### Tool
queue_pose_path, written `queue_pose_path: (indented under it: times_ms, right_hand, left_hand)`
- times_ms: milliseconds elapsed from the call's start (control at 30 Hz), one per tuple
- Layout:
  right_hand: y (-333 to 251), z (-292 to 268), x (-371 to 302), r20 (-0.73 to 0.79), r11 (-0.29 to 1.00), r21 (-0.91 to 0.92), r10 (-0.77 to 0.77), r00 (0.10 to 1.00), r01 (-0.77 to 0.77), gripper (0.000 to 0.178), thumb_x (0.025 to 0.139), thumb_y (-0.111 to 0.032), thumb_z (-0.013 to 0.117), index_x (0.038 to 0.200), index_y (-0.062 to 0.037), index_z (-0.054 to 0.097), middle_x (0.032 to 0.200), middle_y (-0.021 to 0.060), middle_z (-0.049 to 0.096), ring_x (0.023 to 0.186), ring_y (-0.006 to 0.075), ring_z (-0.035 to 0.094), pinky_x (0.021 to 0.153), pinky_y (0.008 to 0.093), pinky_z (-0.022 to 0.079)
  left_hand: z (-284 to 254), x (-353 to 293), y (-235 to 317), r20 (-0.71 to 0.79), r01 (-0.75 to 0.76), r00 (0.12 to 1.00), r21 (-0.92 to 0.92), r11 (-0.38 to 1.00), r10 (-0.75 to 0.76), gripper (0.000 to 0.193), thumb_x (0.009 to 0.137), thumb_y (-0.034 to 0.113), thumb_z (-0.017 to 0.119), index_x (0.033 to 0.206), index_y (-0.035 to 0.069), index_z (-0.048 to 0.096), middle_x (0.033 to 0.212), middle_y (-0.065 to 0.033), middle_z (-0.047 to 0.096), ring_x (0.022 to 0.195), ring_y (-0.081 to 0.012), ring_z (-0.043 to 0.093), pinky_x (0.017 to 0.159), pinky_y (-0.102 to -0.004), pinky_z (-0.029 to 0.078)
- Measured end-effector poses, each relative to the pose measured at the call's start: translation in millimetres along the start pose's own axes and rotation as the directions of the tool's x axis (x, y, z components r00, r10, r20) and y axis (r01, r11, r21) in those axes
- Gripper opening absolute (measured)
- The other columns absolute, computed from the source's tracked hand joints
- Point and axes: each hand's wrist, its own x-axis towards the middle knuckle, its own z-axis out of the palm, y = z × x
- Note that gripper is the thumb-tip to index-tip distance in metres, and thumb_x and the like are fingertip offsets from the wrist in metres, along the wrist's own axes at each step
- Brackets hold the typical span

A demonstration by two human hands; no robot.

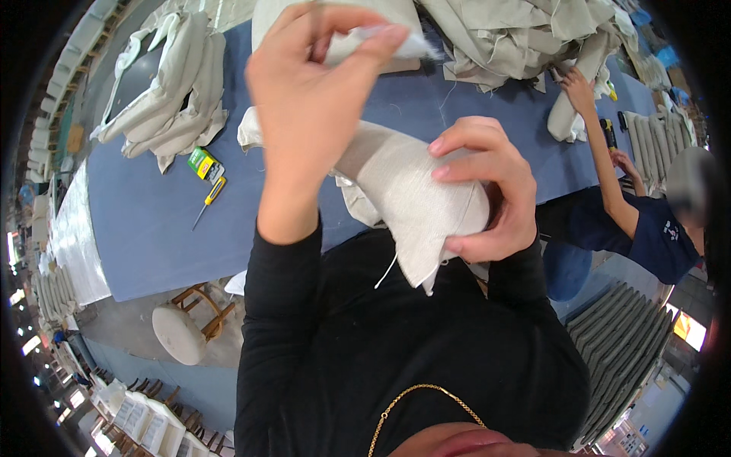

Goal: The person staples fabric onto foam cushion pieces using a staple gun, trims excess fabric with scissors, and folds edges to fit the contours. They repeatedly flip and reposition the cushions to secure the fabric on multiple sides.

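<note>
Close in front of my body, a padded beige fabric piece (pixel 403 179) is held up over the table, its pointed corner hanging down with a loose thread. My right hand (pixel 502 183) grips its right end, thumb below and fingers on top. Above the piece, my left hand (pixel 312 99) is raised, its fingers closed on a white tuft of wadding (pixel 419 47) with a frayed edge. Part of the beige piece is hidden behind my left wrist.
On the blue-grey table (pixel 145 251) lie a yellow-handled screwdriver (pixel 209 199), a green-and-yellow packet (pixel 205 164), stacked beige covers (pixel 171 91) and a fabric heap (pixel 525 38). At right, a co-worker (pixel 632 213) handles another beige piece. A round stool (pixel 183 331) stands below left.
</note>
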Motion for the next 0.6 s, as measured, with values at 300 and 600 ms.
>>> queue_pose_path:
  times_ms: [300, 600]
  right_hand:
    - [-2.8, -45.2, 24.2, -0.038, 0.823, -0.565, -0.090, 0.995, 0.053, 0.036, 0.064, -0.008, 0.085, 0.100, -0.0114, 0.084, 0.102, 0.0047, 0.072, 0.099, 0.0291, 0.065, 0.094, 0.0403, 0.052]
    - [-11.5, -24.8, 37.9, -0.298, 0.920, -0.136, 0.316, 0.901, -0.367, 0.016, 0.094, -0.011, 0.082, 0.090, 0.0030, 0.075, 0.088, 0.0071, 0.068, 0.083, 0.0143, 0.062, 0.076, 0.0288, 0.045]
  left_hand:
    - [-21.2, -74.0, 36.8, 0.146, 0.393, 0.917, -0.487, 0.780, -0.371, 0.018, 0.096, 0.002, 0.086, 0.112, -0.001, 0.079, 0.094, 0.0007, 0.077, 0.080, -0.0011, 0.064, 0.069, -0.0180, 0.046]
    - [29.3, -83.2, 24.8, 0.188, 0.136, 0.979, -0.291, 0.947, -0.082, 0.023, 0.094, 0.001, 0.083, 0.115, 0.002, 0.076, 0.086, -0.0043, 0.073, 0.074, -0.0049, 0.061, 0.066, -0.0224, 0.046]
